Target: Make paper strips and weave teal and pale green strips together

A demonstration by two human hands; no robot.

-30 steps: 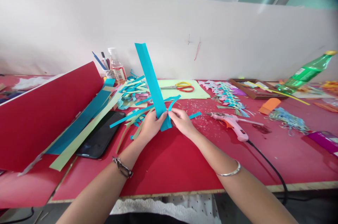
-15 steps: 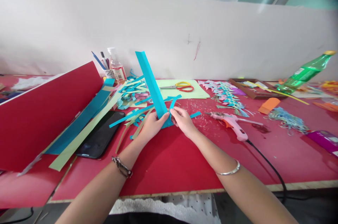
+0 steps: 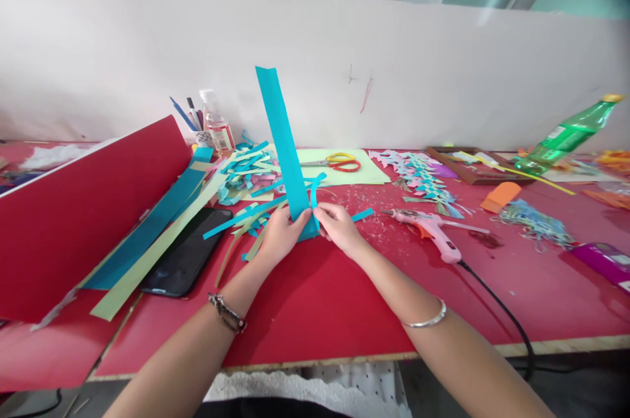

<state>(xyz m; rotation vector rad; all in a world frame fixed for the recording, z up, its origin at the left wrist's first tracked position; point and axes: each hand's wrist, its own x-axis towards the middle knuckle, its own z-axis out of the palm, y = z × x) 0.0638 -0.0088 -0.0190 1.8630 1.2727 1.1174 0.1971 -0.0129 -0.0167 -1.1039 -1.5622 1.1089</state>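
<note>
A wide, lengthwise-creased blue paper strip (image 3: 283, 136) stands up from my left hand (image 3: 281, 232), whose thumb and fingers pinch its lower end. Close beside it, my right hand (image 3: 339, 228) is closed on a narrow blue paper strip (image 3: 314, 193) that curls upward at the top. The two hands nearly touch at the fingertips, low over the red table. Behind my fingers the lower ends of both strips are partly hidden, and I cannot tell whether they are joined. Cut blue and pale green paper strips (image 3: 251, 211) lie to the left and behind.
Scissors (image 3: 339, 162) rest on pale green paper (image 3: 377, 172). To the right lie a pink glue gun (image 3: 433, 231), a woven paper piece (image 3: 423, 178) and a tilted green bottle (image 3: 566, 136). At left are a black phone (image 3: 184, 260) and a red board (image 3: 98, 208).
The wide blue strip has swung more upright, its top now higher. The narrow strip's curled tip has shifted left, and my right hand has moved slightly left.
</note>
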